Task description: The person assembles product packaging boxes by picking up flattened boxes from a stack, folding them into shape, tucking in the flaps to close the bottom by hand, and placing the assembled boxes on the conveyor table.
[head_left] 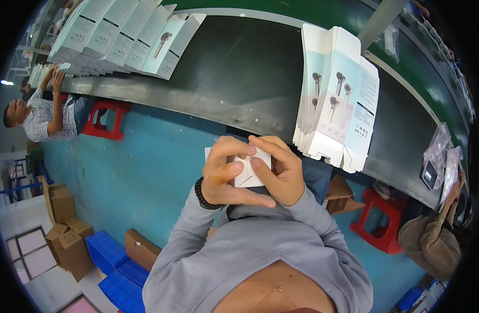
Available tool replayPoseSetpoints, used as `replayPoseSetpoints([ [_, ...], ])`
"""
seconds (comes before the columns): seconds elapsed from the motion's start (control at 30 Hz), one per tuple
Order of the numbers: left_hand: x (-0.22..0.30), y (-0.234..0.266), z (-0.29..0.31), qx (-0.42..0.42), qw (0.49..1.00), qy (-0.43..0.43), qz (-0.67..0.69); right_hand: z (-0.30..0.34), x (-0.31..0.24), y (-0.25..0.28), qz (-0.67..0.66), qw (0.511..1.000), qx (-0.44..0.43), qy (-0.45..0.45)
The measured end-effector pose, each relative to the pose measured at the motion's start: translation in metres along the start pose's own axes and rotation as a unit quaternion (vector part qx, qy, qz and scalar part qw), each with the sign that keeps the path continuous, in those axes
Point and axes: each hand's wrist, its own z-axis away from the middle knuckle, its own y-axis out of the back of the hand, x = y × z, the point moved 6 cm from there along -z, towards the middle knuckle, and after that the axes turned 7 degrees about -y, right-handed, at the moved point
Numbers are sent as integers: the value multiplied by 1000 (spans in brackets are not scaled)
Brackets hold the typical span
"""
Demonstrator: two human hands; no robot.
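Observation:
Close in front of my body, both hands are on a small white carton end with folded flaps. My left hand, with a dark bead bracelet at the wrist, grips its left side, thumb and fingertip on the top. From the right, my right hand wraps round it, its thumb pressing on the white top. The rest of the carton is mostly hidden by my hands. Just beyond, at the bench's right part, lies a stack of flat printed cartons, white and pale green with pictures of a handheld device.
On the dark workbench, a row of made-up cartons stands at far left. A person works there by a red stool. Another red stool, a phone and another person's sleeve are at right. Blue crates sit lower left.

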Motion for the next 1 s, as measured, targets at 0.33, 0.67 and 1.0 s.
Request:
replayPoseSetpoints([
  [0.33, -2, -2, -2, 15, 999, 25, -13, -1, -2, 1, 42, 998, 39, 37],
  [0.67, -1, -7, -3, -19, 998, 37, -49, -3, 0, 8, 106, 990, 74, 57],
  [1.0, -3, 26, -2, 121, 987, 105, 13, 0, -5, -10, 220, 962, -54, 154],
])
